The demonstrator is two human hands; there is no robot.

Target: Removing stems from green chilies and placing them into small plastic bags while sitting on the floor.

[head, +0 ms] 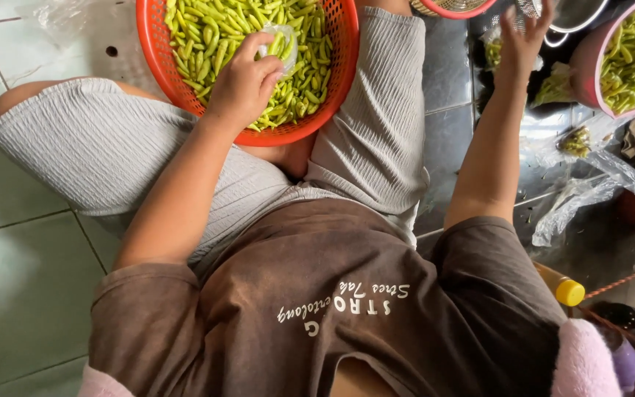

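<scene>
A red plastic basket (157,44) full of small green chilies (218,33) rests between my knees. My left hand (242,82) is over the chilies, closed around a small clear plastic bag (282,45) with a few chilies in it. My right hand (521,38) is stretched out to the upper right with its fingers spread, holding nothing. It hovers by a small bag of chilies (493,50) and a metal strainer (578,15).
At the top right stands a pink bowl (588,70) of green chilies. Clear plastic bags (578,195) lie on the dark wet floor to the right. A yellow-capped bottle (569,291) sits near my right side. Pale floor tiles (16,250) lie to the left.
</scene>
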